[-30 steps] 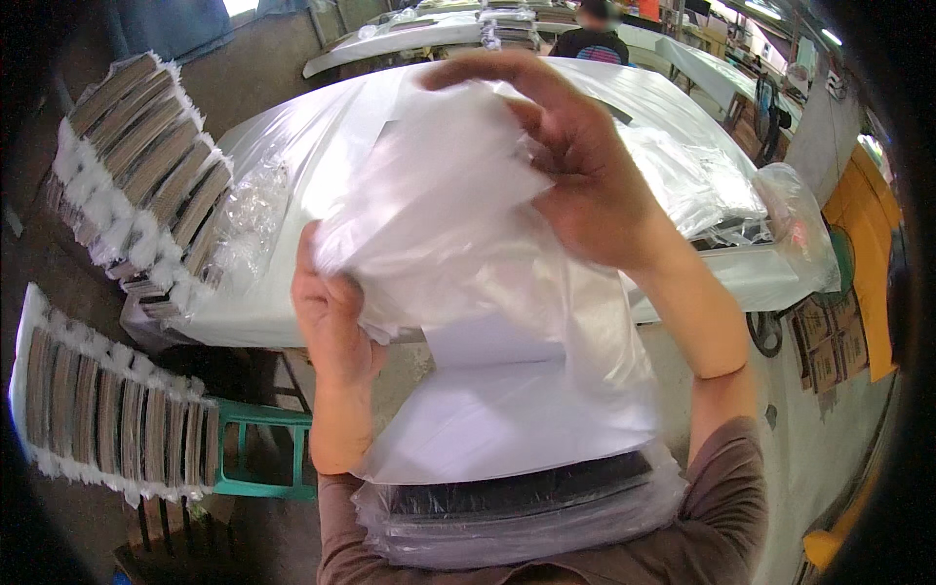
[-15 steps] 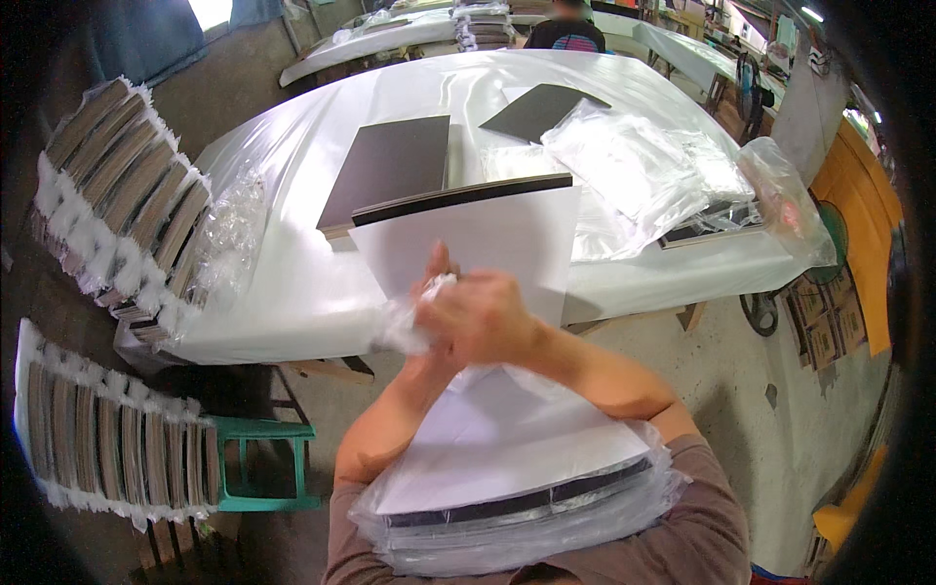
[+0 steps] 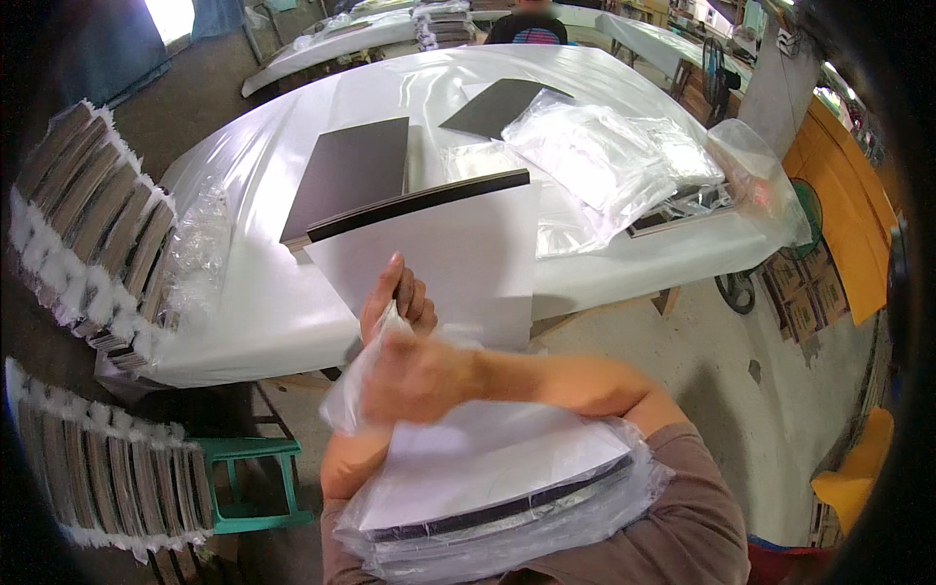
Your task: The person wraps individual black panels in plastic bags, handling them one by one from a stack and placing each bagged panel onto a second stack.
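Observation:
A stack of dark boards topped by a white sheet (image 3: 487, 458) lies on my lap inside a clear plastic bag (image 3: 507, 531). A white-faced board with a dark top edge (image 3: 448, 244) stands tilted up from the stack. My left hand (image 3: 398, 295) is in front of that board, its fingers closed on the bunched mouth of the bag (image 3: 356, 385). My right hand (image 3: 421, 378), blurred, crosses over from the right and grips the same bunched plastic just below the left hand.
A table under white plastic sheeting (image 3: 253, 302) holds dark boards (image 3: 351, 171) and loose clear bags (image 3: 604, 156). Rows of bagged boards (image 3: 88, 224) stand at the left beside a green stool (image 3: 244, 478). Another person (image 3: 526, 24) works at the far end.
The bag that both hands held spread high in front of the camera has come down over the stack. Both hands have dropped and met at its mouth, shifting left and lower.

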